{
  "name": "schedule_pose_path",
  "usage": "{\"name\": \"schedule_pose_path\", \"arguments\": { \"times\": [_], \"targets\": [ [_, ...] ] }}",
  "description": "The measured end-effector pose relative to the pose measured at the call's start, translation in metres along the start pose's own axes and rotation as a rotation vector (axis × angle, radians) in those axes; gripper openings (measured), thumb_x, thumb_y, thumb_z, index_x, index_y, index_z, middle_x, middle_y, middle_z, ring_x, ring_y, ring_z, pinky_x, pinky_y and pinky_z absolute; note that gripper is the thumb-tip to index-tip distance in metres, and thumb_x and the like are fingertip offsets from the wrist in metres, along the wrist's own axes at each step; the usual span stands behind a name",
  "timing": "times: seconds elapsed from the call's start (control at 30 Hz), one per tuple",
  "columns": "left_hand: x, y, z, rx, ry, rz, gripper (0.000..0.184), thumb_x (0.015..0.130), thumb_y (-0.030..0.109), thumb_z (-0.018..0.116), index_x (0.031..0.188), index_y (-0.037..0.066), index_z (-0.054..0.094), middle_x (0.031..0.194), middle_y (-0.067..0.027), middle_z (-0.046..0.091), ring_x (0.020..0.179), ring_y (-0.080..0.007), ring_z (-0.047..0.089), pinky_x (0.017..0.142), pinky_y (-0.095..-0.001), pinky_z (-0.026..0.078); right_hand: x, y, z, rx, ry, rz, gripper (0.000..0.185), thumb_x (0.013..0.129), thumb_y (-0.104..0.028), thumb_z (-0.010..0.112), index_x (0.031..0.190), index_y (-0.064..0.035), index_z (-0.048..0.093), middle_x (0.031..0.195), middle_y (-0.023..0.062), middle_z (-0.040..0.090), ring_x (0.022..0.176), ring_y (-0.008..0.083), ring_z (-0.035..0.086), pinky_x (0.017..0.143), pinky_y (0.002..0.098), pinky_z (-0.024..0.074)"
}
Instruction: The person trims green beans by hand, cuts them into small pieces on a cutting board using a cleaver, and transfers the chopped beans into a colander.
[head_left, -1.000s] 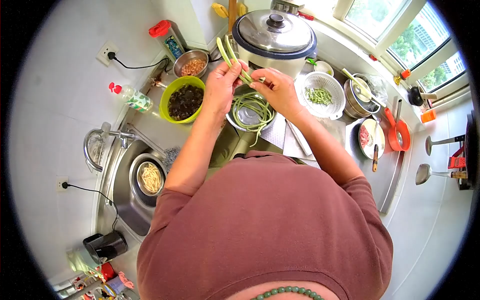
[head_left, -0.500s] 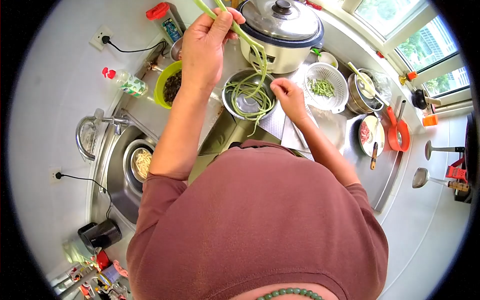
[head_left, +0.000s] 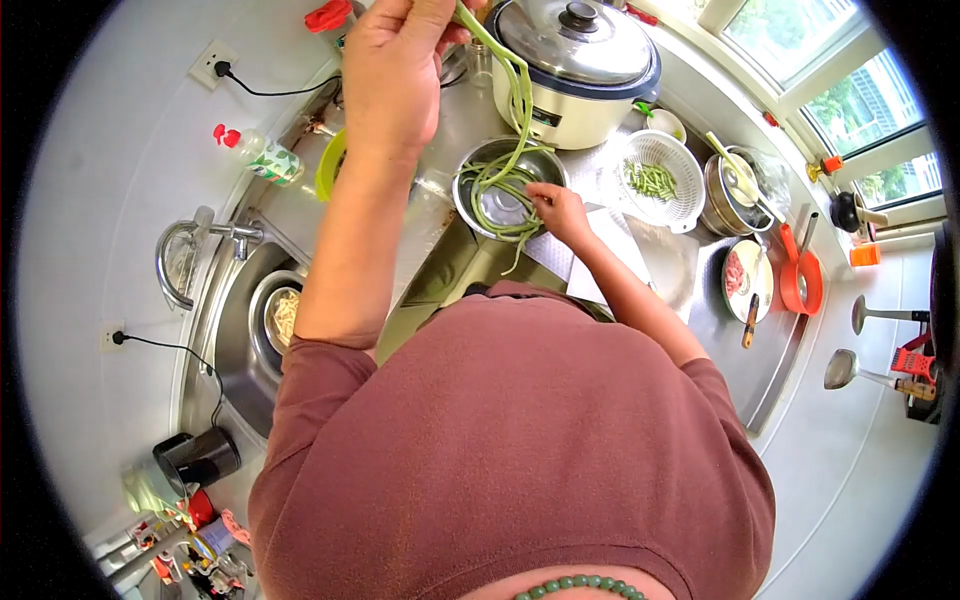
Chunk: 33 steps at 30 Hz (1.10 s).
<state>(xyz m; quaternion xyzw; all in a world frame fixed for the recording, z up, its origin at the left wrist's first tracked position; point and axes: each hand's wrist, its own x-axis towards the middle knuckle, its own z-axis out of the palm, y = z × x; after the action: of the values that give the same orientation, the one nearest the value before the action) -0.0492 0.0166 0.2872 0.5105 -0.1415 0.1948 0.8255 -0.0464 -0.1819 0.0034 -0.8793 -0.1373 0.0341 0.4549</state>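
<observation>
Raised high at the top of the head view, my left hand [head_left: 393,85] is closed on the upper part of several long green beans [head_left: 522,95]. The beans hang down to the right and coil into a metal bowl [head_left: 461,205], with one end drooping over its front rim. At the bowl's right side, my right hand [head_left: 560,212] has its fingers pinched together over the rim, at the bean strands; its fingertips meet a strand there.
Behind the bowl stands a rice cooker [head_left: 570,100]. To the right are a white colander [head_left: 683,205] with cut bean pieces, stacked metal pots [head_left: 722,205], a plate [head_left: 762,285] with meat and a knife, and a red strainer [head_left: 808,270]. A sink [head_left: 235,360] lies left.
My left hand has gone up, drawing the beans higher. My right hand has moved left and down, from beside the bowl to the beans over its rim.
</observation>
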Motion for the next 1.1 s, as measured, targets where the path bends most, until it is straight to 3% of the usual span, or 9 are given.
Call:
{"name": "schedule_pose_path", "arguments": {
  "times": [0.13, 0.23, 0.3, 0.6, 0.7, 0.83, 0.87, 0.97, 1.1],
  "targets": [
    [-0.01, -0.015, -0.012, 0.106, -0.05, 0.005, 0.016, 0.096, 0.018, 0.055, 0.096, 0.004, 0.064, 0.095, -0.0045, 0.065, 0.081, -0.0094, 0.055, 0.073, -0.0237, 0.044, 0.037, 0.024, 0.011, 0.719, -0.125, 0.42, 0.046, 0.088, -0.002, 0.055, 0.133, 0.0005, 0.047, 0.109, 0.0042, 0.061, 0.086, 0.0195, 0.061, 0.074, 0.0313, 0.0505],
    [-0.021, -0.028, -0.019, 0.19, -0.029, -0.06, 0.018, 0.097, 0.018, 0.054, 0.096, 0.004, 0.065, 0.094, -0.0034, 0.064, 0.08, -0.0082, 0.054, 0.073, -0.0227, 0.043, 0.054, 0.03, 0.019, 1.0, -0.068, 0.507, 0.054, 0.083, 0.002, 0.056, 0.135, -0.0009, 0.045, 0.124, 0.0083, 0.052, 0.095, 0.018, 0.057, 0.076, 0.0311, 0.0498],
    [-0.029, -0.036, -0.025, 0.252, -0.006, -0.083, 0.018, 0.097, 0.018, 0.053, 0.096, 0.004, 0.065, 0.093, -0.0033, 0.064, 0.08, -0.0083, 0.053, 0.073, -0.0228, 0.043, 0.061, 0.026, 0.017, 0.959, -0.07, 0.58, 0.063, 0.084, 0.004, 0.057, 0.142, -0.014, 0.04, 0.131, 0.0071, 0.043, 0.105, 0.0213, 0.051, 0.083, 0.0327, 0.0488],
    [-0.053, -0.056, -0.052, 0.296, 0.079, -0.208, 0.017, 0.095, 0.019, 0.057, 0.092, 0.006, 0.067, 0.085, 0.0029, 0.062, 0.074, -0.0057, 0.051, 0.069, -0.0217, 0.043, 0.073, 0.018, 0.029, 0.989, -0.102, 0.586, 0.069, 0.087, -0.001, 0.054, 0.148, -0.0169, 0.027, 0.147, 0.002, 0.034, 0.113, 0.021, 0.049, 0.089, 0.0358, 0.0459],
    [-0.057, -0.061, -0.06, 0.333, 0.078, -0.258, 0.019, 0.097, 0.019, 0.053, 0.094, 0.005, 0.066, 0.091, -0.0001, 0.064, 0.078, -0.0072, 0.05, 0.074, -0.0227, 0.042, 0.065, 0.005, 0.025, 0.997, -0.067, 0.541, 0.064, 0.087, -0.003, 0.054, 0.146, -0.0175, 0.033, 0.147, 0.0006, 0.034, 0.114, 0.0189, 0.048, 0.087, 0.0362, 0.0451],
    [-0.056, -0.072, -0.069, 0.345, 0.056, -0.274, 0.019, 0.097, 0.02, 0.053, 0.094, 0.006, 0.066, 0.091, 0.0002, 0.064, 0.079, -0.0071, 0.051, 0.074, -0.0231, 0.042, 0.056, -0.018, 0.019, 0.877, 0.071, 0.274, 0.047, 0.087, -0.006, 0.059, 0.133, -0.0088, 0.052, 0.122, 0.002, 0.058, 0.09, 0.011, 0.057, 0.075, 0.0244, 0.047],
    [-0.057, -0.074, -0.068, 0.35, 0.062, -0.294, 0.02, 0.097, 0.021, 0.053, 0.094, 0.006, 0.066, 0.091, 0.0004, 0.065, 0.08, -0.0072, 0.053, 0.075, -0.0237, 0.043, 0.053, -0.029, 0.016, 0.868, 0.144, 0.186, 0.034, 0.085, -0.005, 0.063, 0.12, -0.0037, 0.062, 0.102, 0.0005, 0.065, 0.081, 0.0081, 0.058, 0.07, 0.0202, 0.0466],
    [-0.056, -0.082, -0.069, 0.379, 0.022, -0.355, 0.02, 0.097, 0.021, 0.053, 0.094, 0.007, 0.066, 0.092, 0.0003, 0.065, 0.081, -0.0071, 0.054, 0.076, -0.0239, 0.043, 0.055, -0.045, 0.008, 0.772, 0.162, -0.095, 0.028, 0.084, -0.004, 0.066, 0.112, -0.0035, 0.065, 0.097, 0.0, 0.066, 0.08, 0.0064, 0.057, 0.069, 0.0217, 0.0469],
    [-0.056, -0.093, -0.062, 0.42, -0.011, -0.298, 0.021, 0.096, 0.018, 0.053, 0.091, 0.004, 0.066, 0.085, -0.0005, 0.065, 0.077, -0.008, 0.055, 0.073, -0.0248, 0.045, 0.048, -0.097, -0.02, 0.687, 0.168, -0.183, 0.008, 0.082, -0.001, 0.067, 0.087, -0.0026, 0.063, 0.081, -0.0036, 0.059, 0.07, 0.0038, 0.052, 0.064, 0.0199, 0.0442]
  ]
}}
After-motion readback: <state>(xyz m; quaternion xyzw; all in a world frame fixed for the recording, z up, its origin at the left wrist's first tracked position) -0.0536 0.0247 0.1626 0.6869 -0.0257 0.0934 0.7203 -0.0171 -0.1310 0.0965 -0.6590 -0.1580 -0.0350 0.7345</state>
